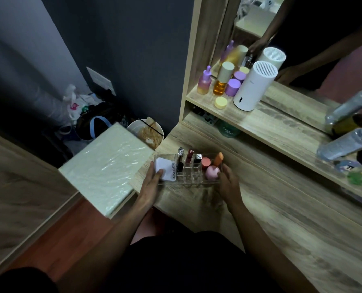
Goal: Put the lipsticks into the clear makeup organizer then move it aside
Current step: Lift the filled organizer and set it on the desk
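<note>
The clear makeup organizer (191, 178) sits near the left end of the wooden vanity top. Three lipsticks stand upright in its slots: a black and silver one (180, 158), a dark red one (189, 155), and a short one with a silver cap (198, 158). A white puff pack (165, 168), a coral jar (205, 162), an orange sponge (218, 159) and a pink sponge (211, 171) also lie in it. My left hand (153, 182) grips the organizer's left end. My right hand (227, 183) grips its right end.
A plastic-wrapped cream box (106, 163) lies just left of the vanity. A bowl (145, 132) stands behind it. The shelf above holds purple and amber bottles (222, 81), a white cylinder device (253, 85) and clear bottles (349, 140) at the right. A mirror backs the shelf.
</note>
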